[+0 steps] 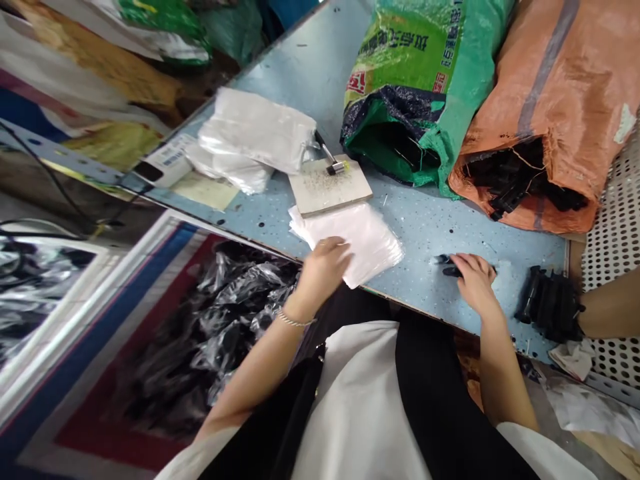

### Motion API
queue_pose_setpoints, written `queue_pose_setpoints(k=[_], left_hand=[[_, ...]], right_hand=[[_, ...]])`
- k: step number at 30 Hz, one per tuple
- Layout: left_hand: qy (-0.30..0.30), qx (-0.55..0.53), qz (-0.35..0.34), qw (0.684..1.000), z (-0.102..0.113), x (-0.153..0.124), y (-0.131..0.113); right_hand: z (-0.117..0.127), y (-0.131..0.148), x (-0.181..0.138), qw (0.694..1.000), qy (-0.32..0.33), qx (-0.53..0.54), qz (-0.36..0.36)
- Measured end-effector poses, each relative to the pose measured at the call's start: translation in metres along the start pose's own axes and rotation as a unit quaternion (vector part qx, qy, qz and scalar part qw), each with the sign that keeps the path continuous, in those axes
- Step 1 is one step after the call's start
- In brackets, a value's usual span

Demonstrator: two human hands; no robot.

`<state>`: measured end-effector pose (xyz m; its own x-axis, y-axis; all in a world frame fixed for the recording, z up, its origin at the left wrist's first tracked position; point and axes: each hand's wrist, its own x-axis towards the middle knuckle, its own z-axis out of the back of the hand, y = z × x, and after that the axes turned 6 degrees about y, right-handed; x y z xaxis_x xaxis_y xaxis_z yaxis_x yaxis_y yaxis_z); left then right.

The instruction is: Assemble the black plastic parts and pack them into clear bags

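Note:
My left hand (325, 268), a twisted bracelet at its wrist, is over the near-left part of a stack of thin clear plastic bags (373, 240). Its fingers are curled together and slightly blurred; whether a bag is pinched between them is hidden. Farther right, my right hand (475, 277) is closed on a black plastic part (453, 271) low over the blue tabletop. Its fingers cover much of the part. To the right of that hand lies a row of similar black parts (547, 307).
A flat board (330, 190) rests on the bags' far edge, with a small black-and-silver tool (336, 167) on it. More plastic bags (255, 140) are piled behind. Open green (425, 133) and orange sacks (555, 113) lie at right. Bagged black items (230, 300) fill a container below left.

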<state>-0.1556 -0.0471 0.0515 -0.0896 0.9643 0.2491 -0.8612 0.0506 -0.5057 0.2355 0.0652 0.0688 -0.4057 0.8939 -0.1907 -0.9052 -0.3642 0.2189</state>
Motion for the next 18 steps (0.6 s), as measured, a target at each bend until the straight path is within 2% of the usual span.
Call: queue_pose_setpoints(k=[2, 5, 7, 10, 12, 13, 15, 16, 18], left_hand=[[0.022, 0.004, -0.012, 1.000, -0.023, 0.021, -0.022], [0.056, -0.032, 0.049, 0.997, -0.033, 0.042, -0.021], [0.088, -0.102, 0.117, 0.984, -0.025, 0.052, -0.006], [0.140, -0.237, 0.194, 0.942, -0.010, 0.062, 0.015], [0.157, -0.323, 0.221, 0.907, -0.005, 0.065, 0.022], [0.151, -0.359, 0.230, 0.892, -0.004, 0.065, 0.024], [0.116, -0.405, 0.238, 0.875, -0.006, 0.063, 0.023], [0.097, -0.415, 0.237, 0.873, -0.008, 0.061, 0.021], [0.082, -0.424, 0.232, 0.872, -0.011, 0.056, 0.018]], right_hand=[[0.000, 0.006, -0.007, 0.998, 0.008, 0.014, 0.068], [-0.002, 0.010, -0.016, 0.993, -0.002, 0.085, 0.083], [-0.007, 0.014, -0.019, 0.991, -0.047, 0.120, 0.032], [-0.013, 0.023, -0.018, 0.985, -0.092, 0.122, -0.082], [-0.013, 0.028, -0.016, 0.973, -0.081, 0.162, -0.144], [-0.011, 0.030, -0.016, 0.960, -0.067, 0.219, -0.164], [-0.007, 0.041, -0.015, 0.905, -0.012, 0.392, -0.163], [-0.006, 0.049, -0.015, 0.859, 0.032, 0.491, -0.140], [-0.004, 0.073, -0.015, 0.744, 0.128, 0.652, -0.078]])
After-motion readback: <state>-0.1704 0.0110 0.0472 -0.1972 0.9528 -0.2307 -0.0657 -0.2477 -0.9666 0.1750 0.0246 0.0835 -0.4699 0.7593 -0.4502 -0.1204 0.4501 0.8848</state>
